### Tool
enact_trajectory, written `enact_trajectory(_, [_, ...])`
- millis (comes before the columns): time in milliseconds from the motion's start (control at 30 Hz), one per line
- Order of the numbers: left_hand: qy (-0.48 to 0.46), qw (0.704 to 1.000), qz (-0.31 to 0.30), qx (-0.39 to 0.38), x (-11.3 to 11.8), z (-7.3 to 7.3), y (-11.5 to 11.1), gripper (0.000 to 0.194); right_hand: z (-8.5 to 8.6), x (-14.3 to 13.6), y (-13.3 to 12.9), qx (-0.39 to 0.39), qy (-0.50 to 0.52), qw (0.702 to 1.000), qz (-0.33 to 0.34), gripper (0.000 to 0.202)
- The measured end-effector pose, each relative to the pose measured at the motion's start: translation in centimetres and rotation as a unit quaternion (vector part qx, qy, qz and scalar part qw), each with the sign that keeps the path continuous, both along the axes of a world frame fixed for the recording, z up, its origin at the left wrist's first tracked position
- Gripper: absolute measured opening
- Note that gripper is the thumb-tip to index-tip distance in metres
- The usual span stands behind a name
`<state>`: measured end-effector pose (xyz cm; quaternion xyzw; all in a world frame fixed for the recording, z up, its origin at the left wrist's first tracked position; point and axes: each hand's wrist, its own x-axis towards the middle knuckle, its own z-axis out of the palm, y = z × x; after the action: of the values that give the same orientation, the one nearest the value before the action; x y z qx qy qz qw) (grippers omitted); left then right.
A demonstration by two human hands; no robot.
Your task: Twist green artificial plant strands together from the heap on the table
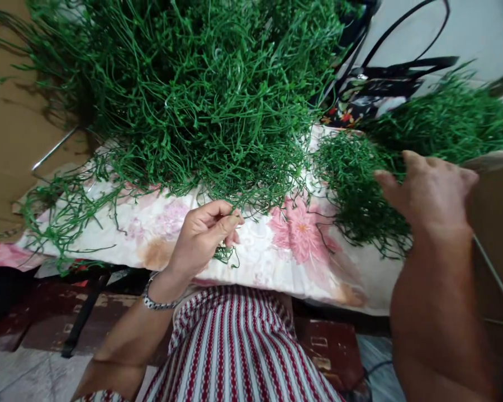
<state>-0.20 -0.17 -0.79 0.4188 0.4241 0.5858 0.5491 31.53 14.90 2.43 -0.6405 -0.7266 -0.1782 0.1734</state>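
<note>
Thin green branching stems are lying heaped on the white, pink-flowered tabletop; the left hand pinches some, while the right hand, fingers spread, is near a smaller pile.

The stems are looking like plastic, slightly glossy. The tablecloth is appearing smooth, with a faint sheen. The cardboard is showing a matt, papery face, while the rod is gleaming like bare metal. The bracelet is glinting like metal. The garment is looking like matt cloth. The bench is resembling painted wood, its smooth coat flaking into rough patches.
</note>
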Motion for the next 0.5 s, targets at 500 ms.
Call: enact_trajectory(500, [0.397, 0.906, 0.032, 0.143, 0.0, 0.6, 0.2, 0.018, -5.7, -15.8, -10.9, -0.269, 0.269, 0.815, 0.438, 0.014])
